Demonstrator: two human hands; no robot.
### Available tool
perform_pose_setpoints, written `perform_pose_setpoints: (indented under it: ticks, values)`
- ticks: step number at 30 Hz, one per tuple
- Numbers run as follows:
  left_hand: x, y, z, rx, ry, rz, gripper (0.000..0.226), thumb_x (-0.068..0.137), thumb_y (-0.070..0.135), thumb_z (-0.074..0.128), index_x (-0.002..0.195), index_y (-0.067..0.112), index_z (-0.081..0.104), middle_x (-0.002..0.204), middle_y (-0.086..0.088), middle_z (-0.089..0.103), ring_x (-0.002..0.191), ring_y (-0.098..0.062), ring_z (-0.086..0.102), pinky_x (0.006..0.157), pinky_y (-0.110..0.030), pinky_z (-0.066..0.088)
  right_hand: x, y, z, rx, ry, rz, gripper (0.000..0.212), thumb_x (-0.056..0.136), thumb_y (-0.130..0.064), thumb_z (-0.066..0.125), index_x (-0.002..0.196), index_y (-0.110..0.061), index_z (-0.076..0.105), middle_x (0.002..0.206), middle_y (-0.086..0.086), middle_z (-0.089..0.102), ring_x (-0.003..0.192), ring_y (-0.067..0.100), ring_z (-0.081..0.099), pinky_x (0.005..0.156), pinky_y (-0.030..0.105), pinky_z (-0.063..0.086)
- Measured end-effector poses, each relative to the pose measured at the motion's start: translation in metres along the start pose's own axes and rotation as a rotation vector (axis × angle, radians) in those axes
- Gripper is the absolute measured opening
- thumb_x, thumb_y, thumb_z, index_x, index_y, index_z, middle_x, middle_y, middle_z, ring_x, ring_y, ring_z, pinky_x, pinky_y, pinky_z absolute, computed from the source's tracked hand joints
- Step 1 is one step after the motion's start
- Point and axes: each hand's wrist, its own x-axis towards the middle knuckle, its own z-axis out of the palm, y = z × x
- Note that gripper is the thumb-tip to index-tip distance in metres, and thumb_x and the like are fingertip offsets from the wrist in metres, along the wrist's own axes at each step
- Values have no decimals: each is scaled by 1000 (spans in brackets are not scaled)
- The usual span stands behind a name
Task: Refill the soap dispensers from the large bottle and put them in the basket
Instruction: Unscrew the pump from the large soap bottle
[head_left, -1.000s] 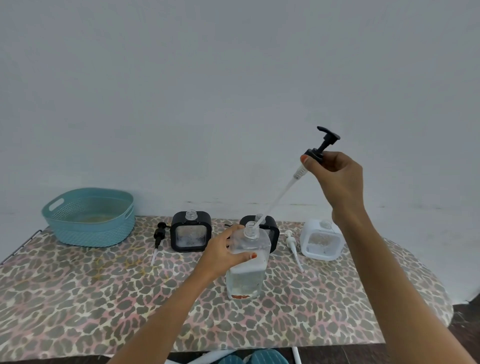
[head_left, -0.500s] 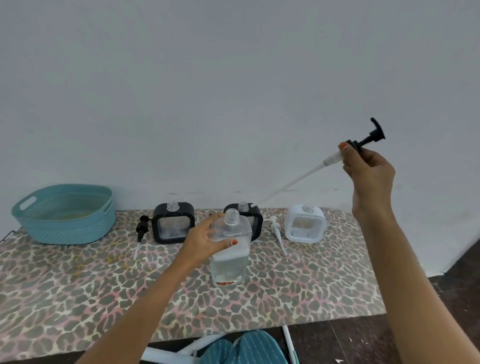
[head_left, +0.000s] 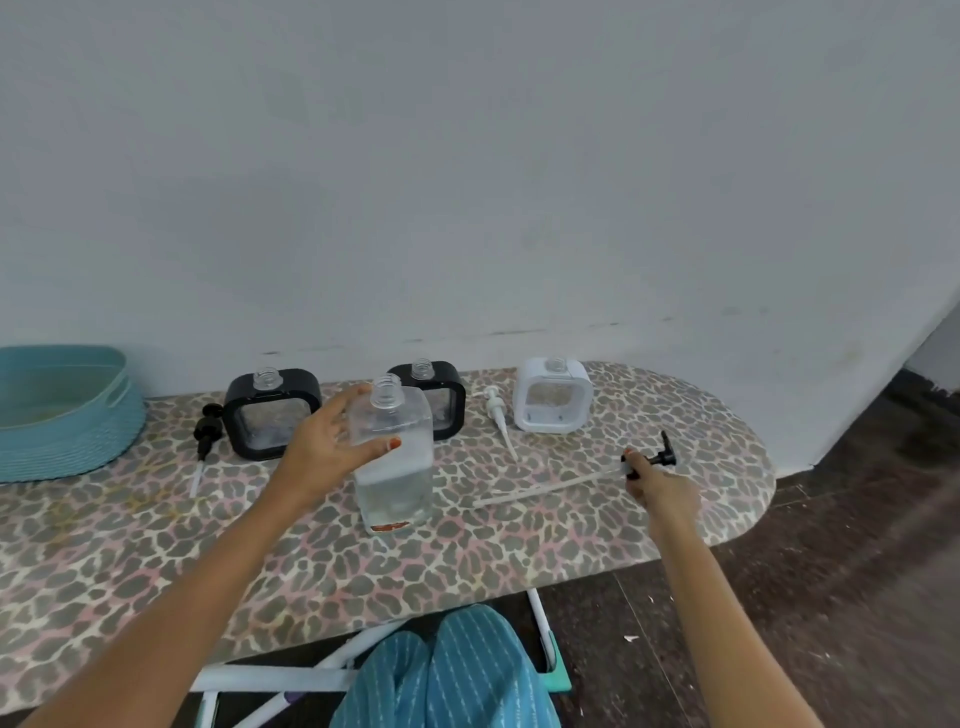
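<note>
Left hand gripping uncapped large bottle upright at tabletop centre, right hand pinching black pump, tube on tabletop, three open dispensers behind, basket far left

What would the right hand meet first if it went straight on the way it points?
Probably the white square soap dispenser at the back: the right hand, gripping the black pump head, points roughly toward it. Depth is unclear; it might pass just beside it.
</note>
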Motion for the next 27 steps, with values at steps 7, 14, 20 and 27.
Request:
perform_pose_setpoints:
  ticks: [7, 14, 20, 27]
  values:
    - [0, 0, 1, 19, 16, -18, 73, 72, 13, 75, 136, 17, 39, 136, -1, 44, 116, -14, 44, 97, -31, 37, 8, 22, 7, -128, 66, -13, 40, 72, -28, 77, 55, -7, 48, 66, 13, 59, 68, 30, 59, 65, 41, 51]
    - [2, -4, 1, -3, 17, -26, 71, 71, 12, 75, 134, 18, 41, 123, 7, 47, 112, -14, 48, 92, -28, 41, 6, 26, 8, -299, 6, -143, 42, 79, -26, 70, 49, -13, 45, 44, 1, 45, 40, 12, 43, 35, 13, 35]
    - [4, -8, -1, -5, 18, -25, 74, 70, 14, 77, 134, 18, 42, 136, -1, 47, 120, -20, 49, 97, -35, 43, 12, 32, 9, -411, -9, -184, 43, 78, -36, 69, 55, -1, 60, 26, -7, 45, 34, 11, 46, 31, 15, 33]
    - [4, -8, 0, -40, 3, 15, 65, 70, 11, 76, 121, 32, 41, 124, 10, 42, 117, -14, 43, 98, -32, 39, 9, 23, 13, -449, 90, -328, 51, 83, -44, 61, 53, -3, 53, 46, 6, 47, 40, 18, 38, 43, 25, 28]
